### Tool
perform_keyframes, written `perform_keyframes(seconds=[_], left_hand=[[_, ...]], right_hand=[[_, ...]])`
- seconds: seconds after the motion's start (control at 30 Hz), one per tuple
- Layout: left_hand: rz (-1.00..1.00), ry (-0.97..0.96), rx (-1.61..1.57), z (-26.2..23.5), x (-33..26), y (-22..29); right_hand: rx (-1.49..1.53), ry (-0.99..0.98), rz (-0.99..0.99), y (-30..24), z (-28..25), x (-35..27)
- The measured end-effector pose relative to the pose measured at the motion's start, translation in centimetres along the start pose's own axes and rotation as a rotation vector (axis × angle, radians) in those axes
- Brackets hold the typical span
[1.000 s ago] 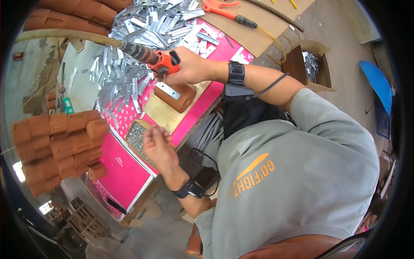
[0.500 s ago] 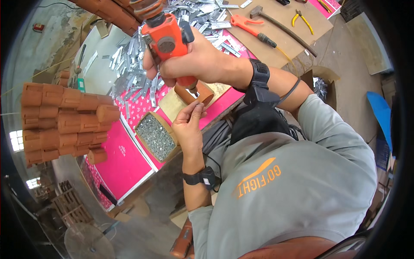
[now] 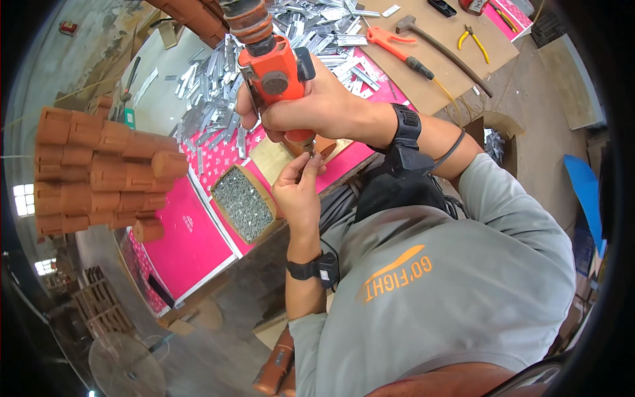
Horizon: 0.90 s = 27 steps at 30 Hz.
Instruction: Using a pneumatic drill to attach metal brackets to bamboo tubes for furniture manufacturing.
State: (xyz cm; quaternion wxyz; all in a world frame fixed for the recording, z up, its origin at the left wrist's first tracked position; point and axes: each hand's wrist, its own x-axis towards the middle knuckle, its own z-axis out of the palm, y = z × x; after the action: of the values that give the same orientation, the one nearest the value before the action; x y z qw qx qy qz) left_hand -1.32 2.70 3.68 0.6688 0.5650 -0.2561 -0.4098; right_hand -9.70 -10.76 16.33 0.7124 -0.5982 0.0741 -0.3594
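Note:
My right hand [image 3: 311, 99] is wrapped round the orange-red body of a power screwdriver [image 3: 274, 73], which points down toward me. Its bit end meets the fingertips of my left hand [image 3: 299, 182], whose thumb and forefinger are pinched together. Whatever lies between those fingers is too small to make out. Just behind the bit, a short brown tube [image 3: 325, 146] rests on a tan board [image 3: 270, 153], partly hidden by the tool and my hand. Beside my left hand stands an open cardboard box [image 3: 243, 204] full of small silvery metal pieces, probably screws.
Flat metal strips [image 3: 215, 83] lie heaped on the pink-covered table [image 3: 188, 245]. Brown tubes [image 3: 109, 178] are stacked at the left. A hammer [image 3: 450, 56], an orange-handled tool [image 3: 390, 41] and yellow pliers [image 3: 473, 44] lie at the far right.
The screwdriver has come down, so its bit now meets my left fingertips; before, a small gap showed between them. The whole view has shifted slightly.

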Motion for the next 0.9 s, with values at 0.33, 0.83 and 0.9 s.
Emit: perform_keyframes(seconds=[0.33, 0.83, 0.9], left_hand=[[0.041, 0.051, -0.001, 0.5, 0.1, -0.5], [0.475, 0.145, 0.684, -0.3, 5.0, -1.8], [0.467, 0.122, 0.683, -0.4, 5.1, -1.7]], right_hand=[[-0.058, -0.024, -0.048, 0.4, -0.3, -0.2], [-0.108, 0.031, -0.115, 4.8, -1.5, 2.2], [-0.080, 0.041, -0.138, 5.3, -1.8, 2.4]])
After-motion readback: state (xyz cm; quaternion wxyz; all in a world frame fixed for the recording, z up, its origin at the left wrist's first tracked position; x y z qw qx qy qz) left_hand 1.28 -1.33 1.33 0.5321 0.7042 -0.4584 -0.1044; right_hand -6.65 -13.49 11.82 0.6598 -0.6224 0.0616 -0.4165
